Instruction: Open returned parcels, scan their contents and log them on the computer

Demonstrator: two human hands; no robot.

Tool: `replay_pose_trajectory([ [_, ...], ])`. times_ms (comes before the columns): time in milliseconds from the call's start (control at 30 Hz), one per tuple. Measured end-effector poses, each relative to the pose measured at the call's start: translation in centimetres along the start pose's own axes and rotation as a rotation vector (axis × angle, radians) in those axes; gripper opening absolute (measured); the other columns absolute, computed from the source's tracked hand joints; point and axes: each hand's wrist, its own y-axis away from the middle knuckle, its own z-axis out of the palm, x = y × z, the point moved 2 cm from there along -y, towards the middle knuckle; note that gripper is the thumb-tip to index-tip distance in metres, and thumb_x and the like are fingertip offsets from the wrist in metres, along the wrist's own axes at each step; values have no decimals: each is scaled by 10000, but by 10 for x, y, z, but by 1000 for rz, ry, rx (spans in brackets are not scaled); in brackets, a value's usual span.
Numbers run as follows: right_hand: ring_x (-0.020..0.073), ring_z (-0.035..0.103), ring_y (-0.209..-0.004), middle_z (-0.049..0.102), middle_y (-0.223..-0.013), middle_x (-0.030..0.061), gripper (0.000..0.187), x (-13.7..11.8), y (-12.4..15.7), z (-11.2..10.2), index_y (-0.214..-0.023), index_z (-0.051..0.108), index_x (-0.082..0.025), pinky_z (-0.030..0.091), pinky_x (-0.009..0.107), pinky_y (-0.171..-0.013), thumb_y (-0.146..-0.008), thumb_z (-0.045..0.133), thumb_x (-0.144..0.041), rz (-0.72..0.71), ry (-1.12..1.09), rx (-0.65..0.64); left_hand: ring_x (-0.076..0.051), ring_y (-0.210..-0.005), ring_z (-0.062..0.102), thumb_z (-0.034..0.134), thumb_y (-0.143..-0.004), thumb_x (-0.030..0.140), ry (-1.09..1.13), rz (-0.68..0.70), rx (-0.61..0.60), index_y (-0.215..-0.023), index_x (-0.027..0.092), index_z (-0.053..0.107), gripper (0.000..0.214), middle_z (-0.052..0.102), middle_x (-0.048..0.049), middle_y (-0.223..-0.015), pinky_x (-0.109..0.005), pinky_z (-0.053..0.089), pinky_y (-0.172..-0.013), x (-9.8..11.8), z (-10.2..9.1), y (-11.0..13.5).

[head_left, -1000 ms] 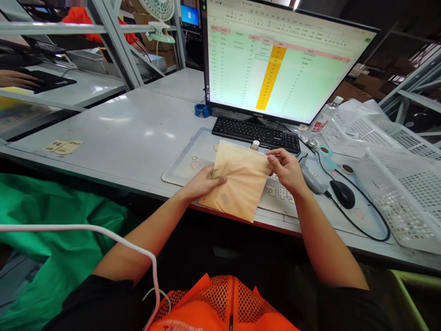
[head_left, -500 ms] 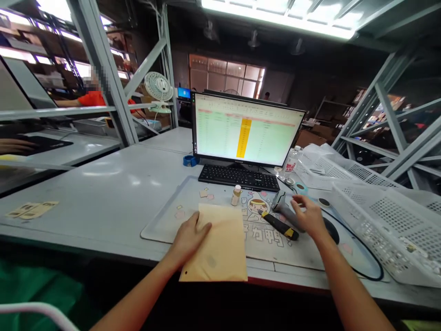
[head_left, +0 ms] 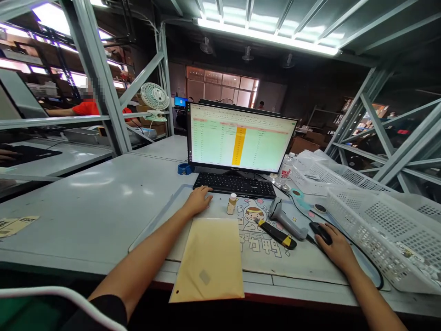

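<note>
My right hand [head_left: 337, 246] rests over a black computer mouse [head_left: 321, 233] at the right of the desk mat, its fingers around it. My left hand [head_left: 199, 200] lies open at the near left corner of the black keyboard [head_left: 237, 185], fingertips over its edge. A yellow padded envelope [head_left: 212, 257] lies flat in front of me, its near edge past the table edge, with neither hand on it. Beyond the envelope stands a small bottle with a white cap [head_left: 231, 204]. Between bottle and mouse lie a black and yellow utility knife [head_left: 276, 234] and a grey barcode scanner [head_left: 287, 220].
A monitor [head_left: 241, 138] showing a spreadsheet stands behind the keyboard. White plastic baskets [head_left: 379, 234] line the right side, near a clear bottle [head_left: 285, 168]. A blue tape roll [head_left: 184, 169] sits left of the keyboard. A co-worker in orange [head_left: 86, 108] is beyond the left frame post.
My left hand has let go of the envelope and moved up to the keyboard. My right hand has gone from beside the scanner down onto the mouse. The view has shifted slightly.
</note>
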Motion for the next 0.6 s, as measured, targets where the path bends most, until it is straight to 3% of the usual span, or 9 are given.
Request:
replay_pose_trajectory([
  [167,350,660,-1288,647,-1434,163,598,-6,-2,-4,-1382,683,-198,524,541,-1144,-949,549,-588,8,-33,-35,-411,-1474,470,573,-981,320,-60,-53,3,-1328,163,732,413,564,-165,-1563,-579,444,-1205,-10,24,-18],
  [367,338,665,-1278,660,-1415,146,551,-7,1,-2,-1380,684,-207,518,541,-1150,-964,541,-539,10,-71,25,-391,-1491,433,464,-978,173,-103,-53,23,-1386,164,691,467,485,-152,-1628,-552,462,-1200,-23,34,-14],
  [600,337,667,-1279,653,-1426,147,548,-4,0,-6,-1401,667,-208,536,527,-1130,-976,529,-525,29,-52,70,-391,-1445,466,476,-963,173,-134,-49,73,-1353,189,701,451,510,-131,-1599,-575,475,-1188,-27,38,-18],
])
